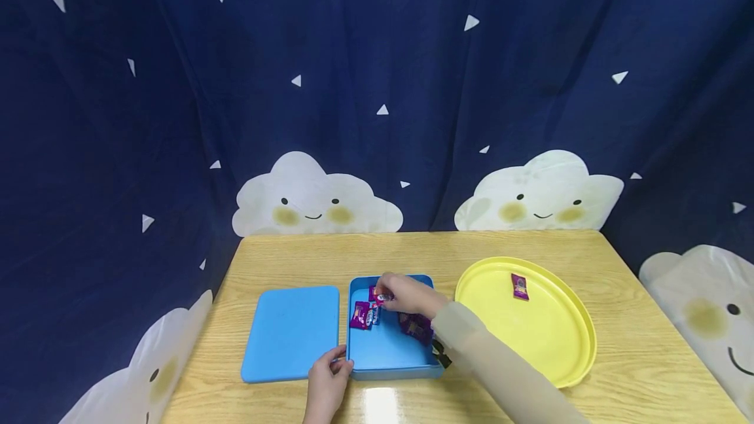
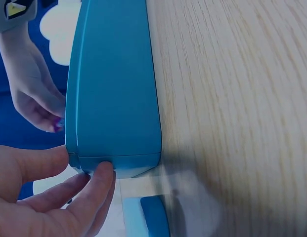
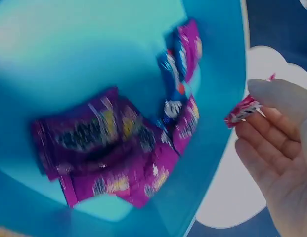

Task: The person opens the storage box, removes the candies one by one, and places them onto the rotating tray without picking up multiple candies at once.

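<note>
A blue rectangular box [image 1: 383, 349] stands uncovered on the table with several purple and blue wrapped candies [image 3: 89, 133] inside. My right hand [image 1: 409, 296] is over the far part of the box. Between thumb and fingers it pinches one small pink-red wrapped candy [image 3: 244, 109], held above the box rim in the right wrist view. With thumb and fingers bent round the near left corner, my left hand [image 1: 328, 381] grips the box; the left wrist view shows the box's side wall [image 2: 116, 79] and the thumb at its rim.
A flat blue lid [image 1: 291, 332] lies left of the box. To the right is a round yellow tray [image 1: 506, 352] with one purple wrapped candy [image 1: 520, 286] on it. Behind the wooden table [image 1: 330, 254] hangs a dark blue curtain [image 1: 353, 38] with white clouds.
</note>
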The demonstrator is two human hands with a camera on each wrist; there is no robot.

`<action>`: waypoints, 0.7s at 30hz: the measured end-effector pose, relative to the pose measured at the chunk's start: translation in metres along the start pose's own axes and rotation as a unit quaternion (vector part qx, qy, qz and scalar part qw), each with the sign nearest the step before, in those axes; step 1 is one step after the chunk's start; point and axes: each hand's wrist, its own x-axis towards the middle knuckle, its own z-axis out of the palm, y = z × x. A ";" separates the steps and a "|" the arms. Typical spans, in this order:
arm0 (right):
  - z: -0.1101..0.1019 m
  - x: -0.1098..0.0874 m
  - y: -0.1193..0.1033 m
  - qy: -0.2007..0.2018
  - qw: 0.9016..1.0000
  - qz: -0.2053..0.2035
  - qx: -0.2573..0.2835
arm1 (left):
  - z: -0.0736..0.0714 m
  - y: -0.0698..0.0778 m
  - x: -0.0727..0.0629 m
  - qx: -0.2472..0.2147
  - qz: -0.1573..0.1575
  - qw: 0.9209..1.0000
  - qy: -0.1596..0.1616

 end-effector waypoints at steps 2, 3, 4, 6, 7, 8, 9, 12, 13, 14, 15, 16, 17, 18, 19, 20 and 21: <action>-0.007 -0.002 0.007 0.033 0.999 0.011 0.021 | 0.001 0.000 0.000 0.000 -0.002 1.000 0.000; -0.009 -0.002 0.011 0.054 0.998 0.012 0.028 | 0.001 -0.001 0.000 0.000 -0.003 1.000 0.000; -0.012 -0.003 0.016 0.072 0.997 0.019 0.036 | 0.001 -0.001 0.000 0.000 -0.003 1.000 0.000; -0.018 -0.006 0.026 0.108 0.992 0.032 0.052 | 0.002 -0.001 0.000 0.000 -0.004 1.000 0.001; -0.021 -0.007 0.031 0.127 0.989 0.038 0.060 | 0.002 -0.001 0.000 0.000 -0.003 1.000 0.001; -0.023 -0.009 0.036 0.147 0.986 0.045 0.067 | 0.002 -0.001 0.000 0.000 -0.002 1.000 0.001; -0.026 -0.011 0.041 0.166 0.982 0.052 0.075 | 0.001 -0.001 0.000 0.000 0.000 1.000 0.002; -0.034 -0.019 0.057 0.221 0.969 0.075 0.083 | 0.001 -0.001 -0.001 0.000 0.003 1.000 0.001; -0.037 -0.022 0.063 0.242 0.964 0.079 0.082 | 0.001 -0.001 0.000 0.000 0.003 1.000 0.000; -0.038 -0.025 0.068 0.261 0.958 0.083 0.081 | 0.000 -0.001 0.000 0.000 0.003 1.000 -0.001; -0.039 -0.028 0.074 0.280 0.953 0.085 0.079 | 0.000 -0.001 0.000 0.000 0.003 1.000 -0.002; -0.040 -0.030 0.081 0.299 0.947 0.087 0.076 | 0.000 -0.001 0.000 0.000 0.002 1.000 -0.003; -0.040 -0.033 0.088 0.316 0.942 0.089 0.071 | 0.000 -0.001 0.000 0.000 -0.001 1.000 -0.004; -0.040 -0.036 0.095 0.332 0.936 0.095 0.068 | 0.000 -0.001 0.000 0.000 -0.002 1.000 -0.005; -0.040 -0.039 0.101 0.345 0.931 0.101 0.064 | 0.001 -0.002 0.000 0.000 -0.003 1.000 -0.006; -0.039 -0.043 0.108 0.355 0.926 0.112 0.061 | 0.001 -0.002 0.000 0.000 -0.004 1.000 -0.007; -0.038 -0.046 0.114 0.364 0.921 0.123 0.060 | 0.001 -0.002 0.001 0.000 -0.006 1.000 -0.008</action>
